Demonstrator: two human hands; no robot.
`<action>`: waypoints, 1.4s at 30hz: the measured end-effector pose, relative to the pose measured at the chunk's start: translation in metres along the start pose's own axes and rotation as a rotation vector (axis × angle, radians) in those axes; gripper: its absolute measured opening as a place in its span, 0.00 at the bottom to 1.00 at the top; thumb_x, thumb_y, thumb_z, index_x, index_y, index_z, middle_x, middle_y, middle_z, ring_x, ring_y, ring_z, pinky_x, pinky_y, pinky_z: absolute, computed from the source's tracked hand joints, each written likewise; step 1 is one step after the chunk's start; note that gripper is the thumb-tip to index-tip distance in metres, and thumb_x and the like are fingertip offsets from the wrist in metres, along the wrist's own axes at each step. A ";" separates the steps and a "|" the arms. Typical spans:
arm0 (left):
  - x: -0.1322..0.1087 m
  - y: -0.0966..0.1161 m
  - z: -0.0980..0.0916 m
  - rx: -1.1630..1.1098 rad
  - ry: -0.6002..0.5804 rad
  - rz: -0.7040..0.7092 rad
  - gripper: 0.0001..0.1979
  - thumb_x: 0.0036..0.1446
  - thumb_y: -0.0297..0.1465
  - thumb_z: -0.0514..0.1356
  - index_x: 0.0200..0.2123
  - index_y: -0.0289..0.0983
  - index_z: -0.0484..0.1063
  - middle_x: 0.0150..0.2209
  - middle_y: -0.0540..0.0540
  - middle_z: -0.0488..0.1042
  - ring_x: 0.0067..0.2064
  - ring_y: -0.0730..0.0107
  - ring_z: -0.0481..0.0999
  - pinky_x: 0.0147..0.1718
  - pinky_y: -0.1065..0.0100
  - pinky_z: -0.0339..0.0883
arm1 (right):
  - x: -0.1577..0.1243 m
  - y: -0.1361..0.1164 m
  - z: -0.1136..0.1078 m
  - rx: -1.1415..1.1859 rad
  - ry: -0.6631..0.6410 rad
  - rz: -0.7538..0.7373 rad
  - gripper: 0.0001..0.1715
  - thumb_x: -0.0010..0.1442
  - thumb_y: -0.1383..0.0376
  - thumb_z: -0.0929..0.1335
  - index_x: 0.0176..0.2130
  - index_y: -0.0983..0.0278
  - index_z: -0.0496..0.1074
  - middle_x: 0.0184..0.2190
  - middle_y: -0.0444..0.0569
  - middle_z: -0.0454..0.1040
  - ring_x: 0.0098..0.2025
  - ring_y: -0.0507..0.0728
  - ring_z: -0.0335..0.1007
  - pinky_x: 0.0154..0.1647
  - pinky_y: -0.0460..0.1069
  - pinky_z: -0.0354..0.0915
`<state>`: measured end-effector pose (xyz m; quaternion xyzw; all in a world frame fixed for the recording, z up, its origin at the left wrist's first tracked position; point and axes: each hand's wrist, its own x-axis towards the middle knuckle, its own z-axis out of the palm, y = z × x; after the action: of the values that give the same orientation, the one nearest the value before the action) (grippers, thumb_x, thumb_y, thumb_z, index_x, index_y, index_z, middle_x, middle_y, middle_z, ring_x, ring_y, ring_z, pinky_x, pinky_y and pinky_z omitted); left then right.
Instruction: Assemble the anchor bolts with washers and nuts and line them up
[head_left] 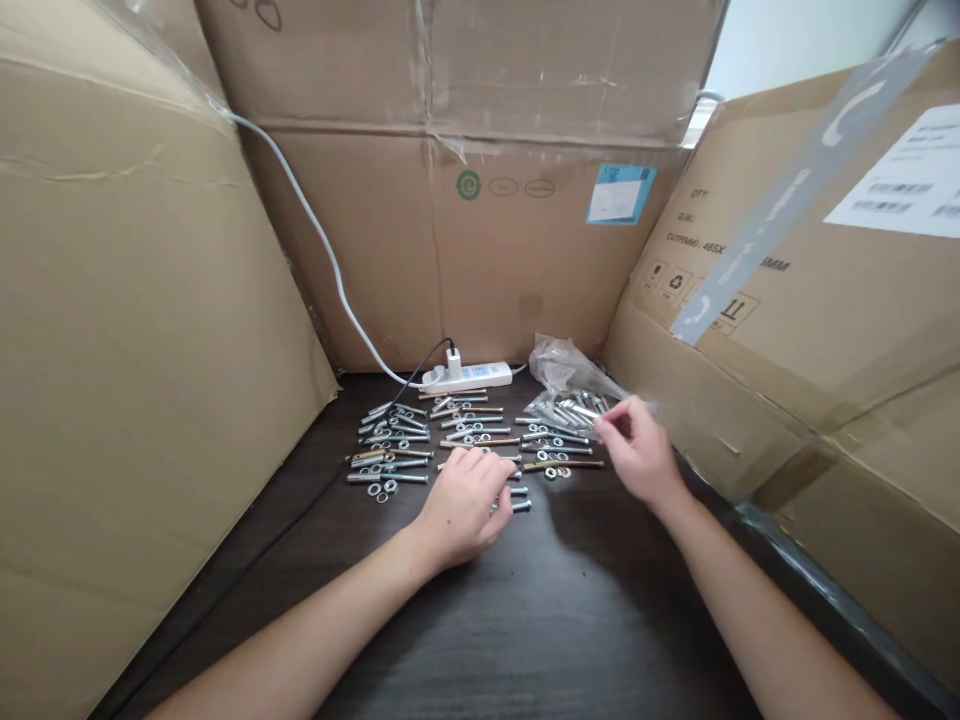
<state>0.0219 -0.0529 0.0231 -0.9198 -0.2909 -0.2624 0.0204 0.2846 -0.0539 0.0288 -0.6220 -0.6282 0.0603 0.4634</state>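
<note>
My right hand (639, 452) is at the right of the bolts, its thumb and fingertips closed on a silvery bolt (583, 411). That bolt lies over the mouth of a clear plastic bag (562, 365) with more metal pieces in it. My left hand (463, 507) rests low over the middle column of bolts, palm down, fingers bent, thumb apart from the index finger. It covers part of several bolts (519, 506); its fingertips are partly hidden. Below the bag, a brass-coloured bolt (566, 464) lies beside nuts and washers (551, 473).
Sleeved bolts (390, 478), nuts and washers form rows on the dark table (600, 620). Behind them is a white power strip (480, 376) with a plugged-in charger and a black cable (281, 530) running left. Cardboard boxes (150, 350) wall the left, back and right.
</note>
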 end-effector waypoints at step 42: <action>-0.001 -0.014 0.013 -0.152 -0.044 -0.027 0.08 0.64 0.29 0.47 0.45 0.37 0.62 0.38 0.45 0.71 0.38 0.64 0.65 0.38 0.62 0.57 | -0.040 -0.050 0.039 0.071 -0.552 -0.200 0.15 0.66 0.59 0.58 0.30 0.63 0.64 0.25 0.42 0.67 0.27 0.51 0.61 0.30 0.45 0.56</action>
<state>0.0197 -0.0399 0.0099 -0.9203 -0.2828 -0.2637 -0.0597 0.2143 -0.0788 0.0190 -0.5005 -0.7862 0.2034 0.3000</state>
